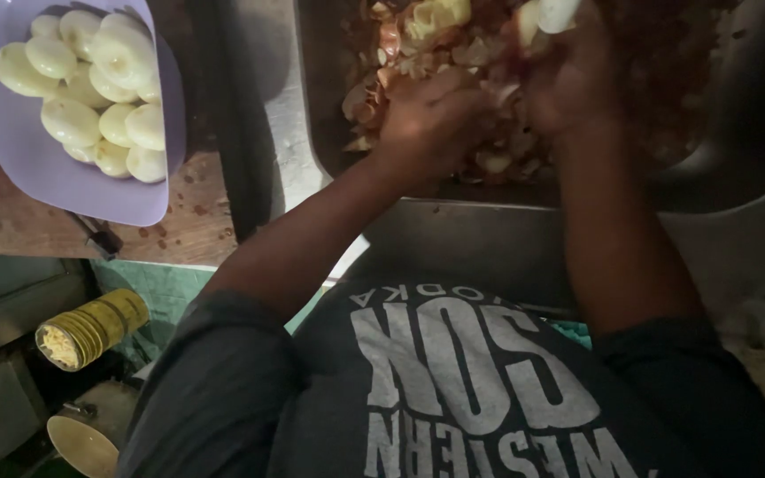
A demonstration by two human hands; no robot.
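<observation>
- Left hand (431,111): lies palm down on a heap of brownish peelings (418,53) inside a dark metal tray (320,106); its fingers are curled into the heap, but whether they grip anything cannot be told.
- Right hand (568,75): raised just beside the left, at the top edge of the view – its fingers are closed around a pale, peeled, rounded piece (558,12), only partly in frame, so its long axis cannot be told.
- Peelings: fill the tray's left and middle, touching both hands; the right part of the tray is dark and blurred.
- Lilac plastic tray (37,168): top left, resting on a worn wooden desk (192,221), well apart from the hands; it holds a pile of pale yellow peeled ovals (90,88), lying at mixed angles.
- Yellow cylindrical container (90,329): lower left, below the desk, lying on its side with its open mouth towards the lower left.
- Grey shirt (453,389): bottom centre, with large pale block lettering, seen upside down.
</observation>
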